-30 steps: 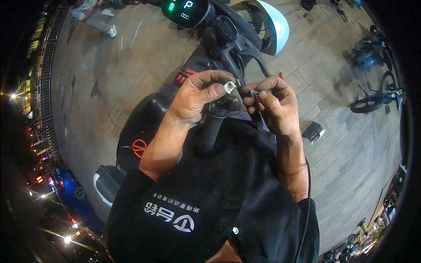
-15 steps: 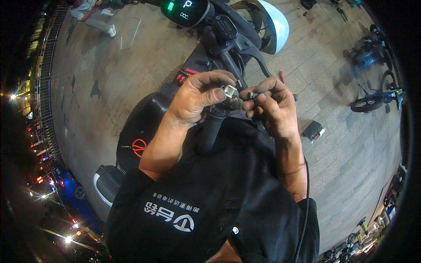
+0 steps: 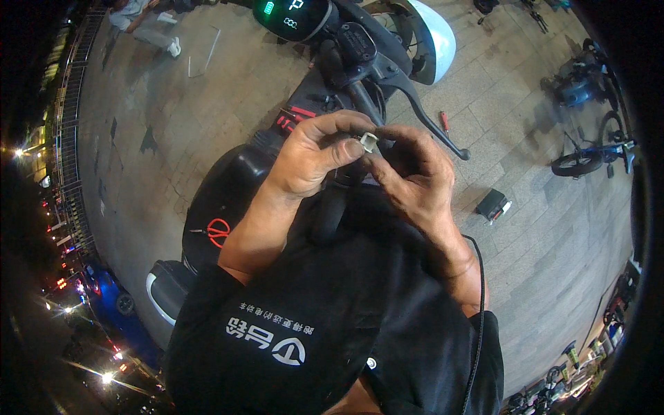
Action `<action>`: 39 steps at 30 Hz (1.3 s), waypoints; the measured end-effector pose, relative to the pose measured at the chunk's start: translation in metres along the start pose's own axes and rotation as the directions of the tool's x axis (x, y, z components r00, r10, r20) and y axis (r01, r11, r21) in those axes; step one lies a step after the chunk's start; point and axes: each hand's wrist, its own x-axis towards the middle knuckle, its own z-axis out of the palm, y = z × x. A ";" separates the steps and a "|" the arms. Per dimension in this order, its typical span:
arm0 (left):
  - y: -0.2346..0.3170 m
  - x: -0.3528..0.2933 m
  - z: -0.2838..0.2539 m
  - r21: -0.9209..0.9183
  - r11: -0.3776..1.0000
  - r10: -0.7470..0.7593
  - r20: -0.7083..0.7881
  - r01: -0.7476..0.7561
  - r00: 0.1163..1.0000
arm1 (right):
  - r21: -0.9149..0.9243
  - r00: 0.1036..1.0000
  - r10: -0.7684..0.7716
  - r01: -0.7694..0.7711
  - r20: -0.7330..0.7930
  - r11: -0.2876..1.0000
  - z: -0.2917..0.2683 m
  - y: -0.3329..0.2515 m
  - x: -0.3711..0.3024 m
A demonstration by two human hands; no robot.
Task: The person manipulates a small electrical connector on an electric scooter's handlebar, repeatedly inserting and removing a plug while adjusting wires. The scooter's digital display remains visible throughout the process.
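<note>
My left hand (image 3: pixel 308 155) pinches a small white, open-ended plastic connector (image 3: pixel 369 143) between thumb and forefinger, above the handlebar grip of an electric scooter. My right hand (image 3: pixel 422 173) meets it from the right. Its forefinger and thumb close round the connector's right side. Whether a small dark piece is still among the right fingers cannot be seen. Just beyond my hands are the brake lever (image 3: pixel 415 104) and the black brake-fluid reservoir (image 3: pixel 356 43). A lit display (image 3: pixel 290 19) sits at the top. The grip (image 3: pixel 330 214) is partly hidden under my hands.
Red-handled tools (image 3: pixel 294 119) lie on the scooter's footboard, and a red cable loop (image 3: pixel 218 233) rests by the black seat (image 3: pixel 228 183). On the paving are a red screwdriver (image 3: pixel 444 122) and a black box (image 3: pixel 492 205). A blue bicycle (image 3: pixel 588 158) stands right; a person (image 3: pixel 142 28) is far left.
My right hand has moved left and come up against the white connector. The small dark piece it held apart before is now hidden. My left hand has barely moved.
</note>
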 end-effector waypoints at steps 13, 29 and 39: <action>-0.004 0.000 -0.003 -0.135 0.990 -0.044 -0.048 0.037 0.998 | 0.319 0.983 0.167 -0.136 -0.072 0.938 -0.005 0.014 -0.003; -0.024 0.000 -0.017 -0.436 0.900 -0.127 -0.225 0.017 0.966 | -0.084 0.989 0.142 -0.139 0.030 0.987 -0.017 0.005 0.006; -0.045 -0.010 0.005 -0.117 0.970 0.147 -0.417 -0.213 0.897 | -0.074 0.993 0.063 -0.056 0.097 0.996 -0.013 0.005 0.003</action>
